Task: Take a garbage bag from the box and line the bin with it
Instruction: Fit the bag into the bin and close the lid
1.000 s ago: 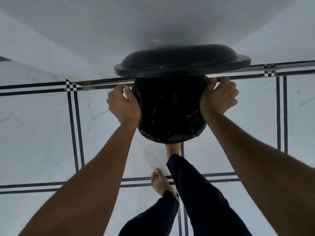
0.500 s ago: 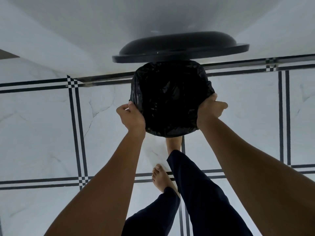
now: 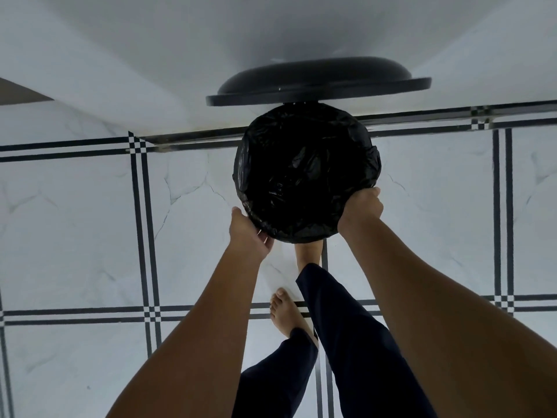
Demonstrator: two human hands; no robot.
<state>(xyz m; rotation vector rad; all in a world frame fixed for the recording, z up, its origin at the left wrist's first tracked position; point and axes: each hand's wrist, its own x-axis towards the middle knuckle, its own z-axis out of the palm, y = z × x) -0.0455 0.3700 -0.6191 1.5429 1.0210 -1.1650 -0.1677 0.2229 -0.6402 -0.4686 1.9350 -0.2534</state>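
Observation:
A round bin stands on the floor below me, its mouth and rim wrapped in a crinkled black garbage bag [image 3: 304,167]. The bin's black lid [image 3: 316,81] stands raised behind it. My left hand [image 3: 250,236] grips the bag's edge at the near left of the rim. My right hand [image 3: 360,209] holds the bag's edge at the near right, its fingers curled under the rim. The bin's own wall is hidden by the bag. No box is in view.
White marble floor tiles [image 3: 75,221] with black stripe borders lie all around. A white wall [image 3: 150,55] rises just behind the bin. My bare feet [image 3: 286,312] and dark trouser legs stand right in front of the bin.
Both hands have slid from the sides of the rim toward the near edge of the bin, pulling the bag's edge down. More of the lined mouth now shows under the lid.

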